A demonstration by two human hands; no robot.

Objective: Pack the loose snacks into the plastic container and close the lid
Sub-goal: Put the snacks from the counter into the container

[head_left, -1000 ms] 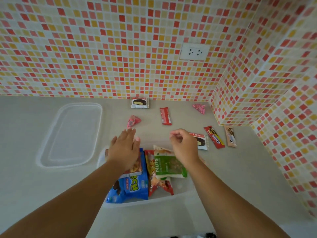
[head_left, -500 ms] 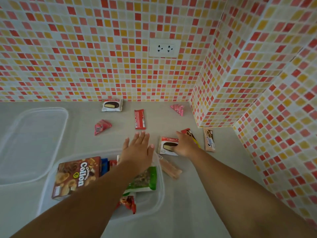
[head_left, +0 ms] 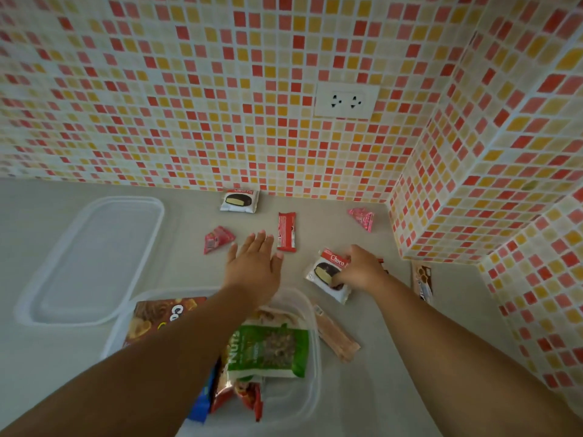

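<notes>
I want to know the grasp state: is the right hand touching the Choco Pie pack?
Touching. Head view: right hand pinches the Choco Pie pack, fingers curled over its edge.

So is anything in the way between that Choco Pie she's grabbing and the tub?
Nothing visible: the right hand grips the white Choco Pie packet, and only bare grey counter lies before the open clear plastic container.

The right hand [head_left: 359, 269] now grips the Choco Pie pack [head_left: 326, 275], lifting one end.
</notes>
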